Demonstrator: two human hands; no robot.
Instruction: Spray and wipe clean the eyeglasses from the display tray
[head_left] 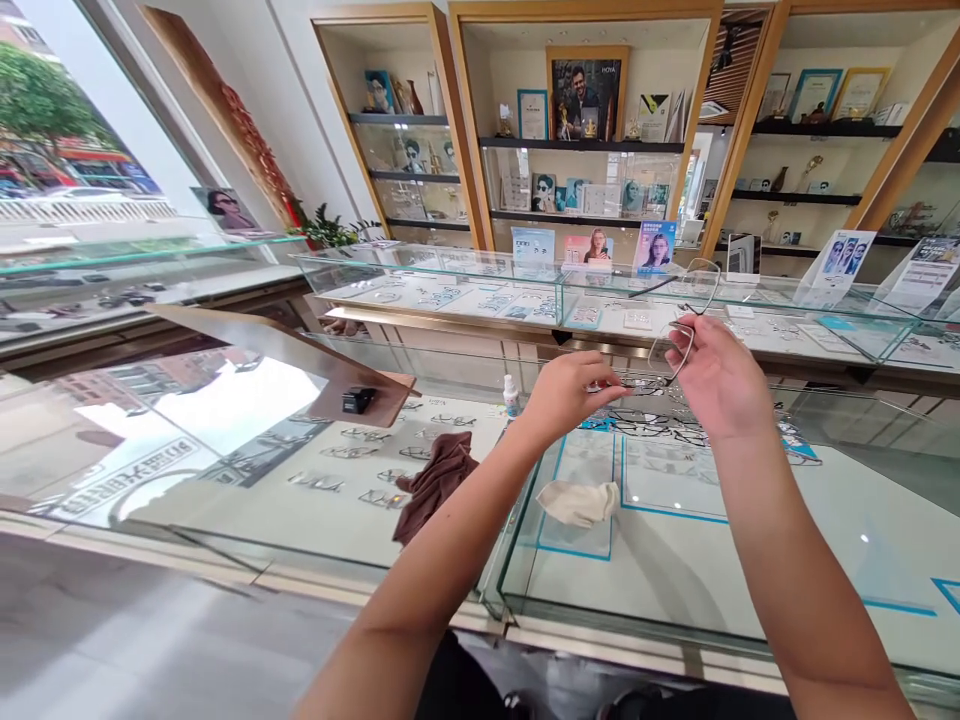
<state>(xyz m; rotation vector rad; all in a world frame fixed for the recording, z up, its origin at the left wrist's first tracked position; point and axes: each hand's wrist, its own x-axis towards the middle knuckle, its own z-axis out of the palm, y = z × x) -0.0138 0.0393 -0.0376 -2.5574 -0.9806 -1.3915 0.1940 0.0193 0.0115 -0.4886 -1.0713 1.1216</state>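
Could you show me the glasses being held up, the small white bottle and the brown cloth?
Held glasses [662,352]: head view, on the lower lens.
Small white bottle [511,400]: head view, on its body, below the top.
Brown cloth [438,484]: head view, on the middle of its folds.

And here are the eyeglasses, thin-rimmed with clear lenses, up in the air above the tabletop! They're turned on edge and tilted, one lens over the other, the right hand gripping near the middle. A slim dark temple arm juts left from the upper lens; lower down, the left hand has its fingertips at the other arm, grip unclear.
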